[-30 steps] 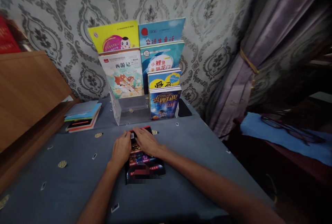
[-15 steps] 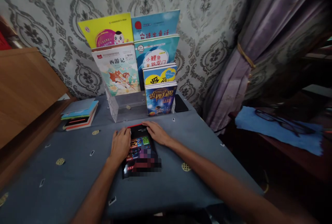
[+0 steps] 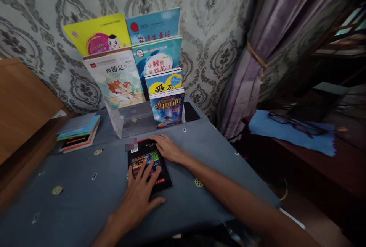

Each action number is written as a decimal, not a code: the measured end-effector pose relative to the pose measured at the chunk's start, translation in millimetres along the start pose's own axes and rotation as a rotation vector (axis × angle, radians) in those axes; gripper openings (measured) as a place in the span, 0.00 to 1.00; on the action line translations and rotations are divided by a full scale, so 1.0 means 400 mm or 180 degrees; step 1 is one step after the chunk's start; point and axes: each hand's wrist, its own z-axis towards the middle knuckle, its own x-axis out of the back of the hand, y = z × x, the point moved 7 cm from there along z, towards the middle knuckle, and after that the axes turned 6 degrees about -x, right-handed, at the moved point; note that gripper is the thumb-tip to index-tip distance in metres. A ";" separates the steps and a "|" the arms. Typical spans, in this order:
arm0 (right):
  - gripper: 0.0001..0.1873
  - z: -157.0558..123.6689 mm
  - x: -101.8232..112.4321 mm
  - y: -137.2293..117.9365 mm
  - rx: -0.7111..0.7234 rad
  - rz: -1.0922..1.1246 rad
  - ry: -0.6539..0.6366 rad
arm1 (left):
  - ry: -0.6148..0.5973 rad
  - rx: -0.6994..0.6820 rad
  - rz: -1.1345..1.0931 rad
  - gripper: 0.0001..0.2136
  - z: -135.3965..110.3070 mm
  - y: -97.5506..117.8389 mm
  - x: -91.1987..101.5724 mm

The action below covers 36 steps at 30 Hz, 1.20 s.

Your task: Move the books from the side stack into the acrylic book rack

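Observation:
A black book with a red edge and colourful pictures lies flat on the blue-grey tablecloth in front of a clear tiered book stand. My left hand lies open on its near end with the fingers spread. At the book's far right corner rests my right hand, palm down and fingers stretched flat. The stand holds several upright children's books, the front one dark blue.
A small stack of books lies at the left of the stand. A black phone lies to its right. A wooden headboard borders the left; a purple curtain and a blue cloth with glasses lie right.
My left hand slid from the book's far left edge back to its near end and spread flat. The right hand stayed at the far right corner. The view shifted rightward.

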 end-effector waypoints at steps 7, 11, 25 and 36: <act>0.28 0.012 0.025 0.039 -0.0018 0.0232 0.0178 | 0.0002 -0.0080 0.0039 0.27 0.007 -0.011 0.001; 0.27 0.030 0.050 0.090 -0.0219 0.0422 0.0241 | 0.0032 -0.0053 0.0001 0.26 0.039 -0.024 0.000; 0.28 0.040 0.061 0.097 -0.0292 0.0607 0.0231 | 0.0375 0.0071 -0.0904 0.16 0.263 -0.196 0.026; 0.28 0.044 0.048 0.110 -0.0245 0.0607 0.0264 | 0.0241 -0.0214 -0.0820 0.19 0.251 -0.153 0.006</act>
